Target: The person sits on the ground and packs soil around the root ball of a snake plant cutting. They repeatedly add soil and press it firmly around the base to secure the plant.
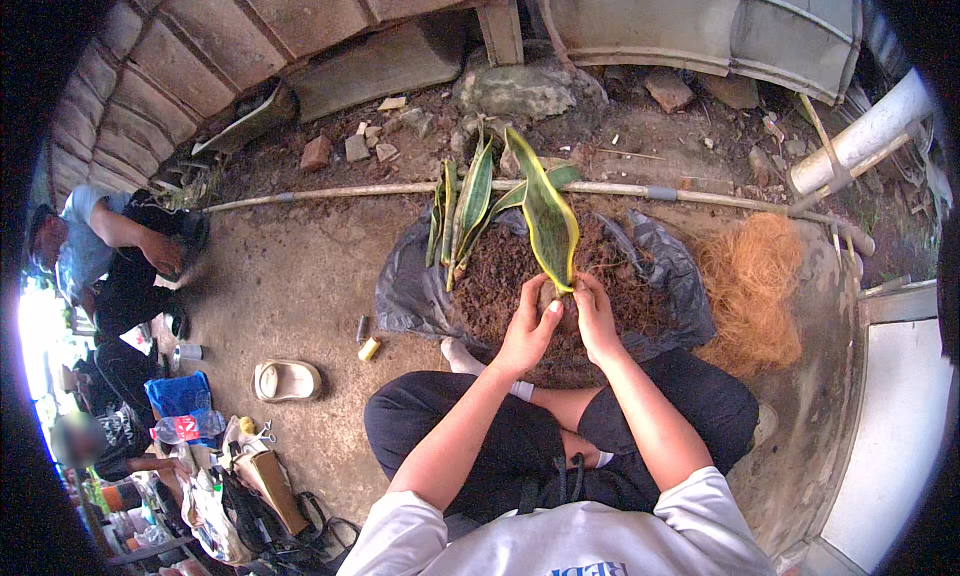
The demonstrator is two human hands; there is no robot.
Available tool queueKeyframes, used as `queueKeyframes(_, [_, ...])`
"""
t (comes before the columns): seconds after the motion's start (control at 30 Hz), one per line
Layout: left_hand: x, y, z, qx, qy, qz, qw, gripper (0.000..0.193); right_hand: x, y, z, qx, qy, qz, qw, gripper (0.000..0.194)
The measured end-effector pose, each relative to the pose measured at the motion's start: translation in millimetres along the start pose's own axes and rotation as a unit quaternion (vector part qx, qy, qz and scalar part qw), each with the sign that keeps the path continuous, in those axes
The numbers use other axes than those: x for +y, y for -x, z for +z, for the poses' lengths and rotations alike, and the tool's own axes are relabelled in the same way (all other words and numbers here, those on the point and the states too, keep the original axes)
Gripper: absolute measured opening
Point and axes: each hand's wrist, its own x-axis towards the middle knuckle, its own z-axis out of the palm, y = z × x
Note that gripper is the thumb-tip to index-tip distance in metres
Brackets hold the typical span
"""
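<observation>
Both of my hands are at the base of a yellow-edged snake plant leaf [549, 216], which stands up over a mound of dark soil [495, 298]. My left hand [529, 332] curls around the base from the left, thumb on the near side. From the right, my right hand [598, 317] pinches the same base with its fingertips. A brownish lump, perhaps soil, shows between the hands; its details are partly hidden. The soil lies on a spread black plastic bag [409, 287]. More snake plant leaves [472, 193] lie at the mound's far left edge.
Orange-brown fibre [754, 298] is heaped right of the bag. A pipe [337, 192] crosses behind it. On the concrete to the left are a yellow object [369, 349] and a beige sandal [286, 381]. Two people, bags and scissors [265, 432] are farther left.
</observation>
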Motion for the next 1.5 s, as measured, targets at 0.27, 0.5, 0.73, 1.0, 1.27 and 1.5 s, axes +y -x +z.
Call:
queueKeyframes(0.27, [3.1, 1.0, 1.9, -0.085, 0.142, -0.146, 0.975, 0.062, -3.5, -15.8, -15.9, -0.065, 0.033, 0.035, 0.997, 0.042])
queueKeyframes(0.5, [12.9, 2.7, -2.4, -0.068, 0.155, -0.168, 0.971, 0.053, -11.7, -13.8, -14.3, -0.104, 0.051, 0.013, 0.993, 0.043])
queueKeyframes(0.73, [2.1, 1.8, -1.9, -0.043, 0.098, -0.096, 0.99, 0.048, -6.6, -13.1, -15.1, -0.118, 0.065, 0.001, 0.991, 0.044])
queueKeyframes(1.0, [-0.9, -11.1, -6.8, 0.119, 0.225, -0.214, 0.943, 0.059, -27.0, -2.0, -0.6, -0.202, 0.086, -0.006, 0.976, 0.069])
queueKeyframes(1.27, [-15.3, -13.5, -16.7, 0.13, 0.214, -0.187, 0.95, 0.064, -48.1, 2.6, 3.1, -0.174, 0.265, -0.173, 0.933, 0.095])
queueKeyframes(1.5, [-21.5, -7.0, -17.2, 0.053, 0.253, -0.168, 0.951, 0.068, -53.1, 12.1, 15.0, -0.073, 0.312, -0.279, 0.905, 0.089])
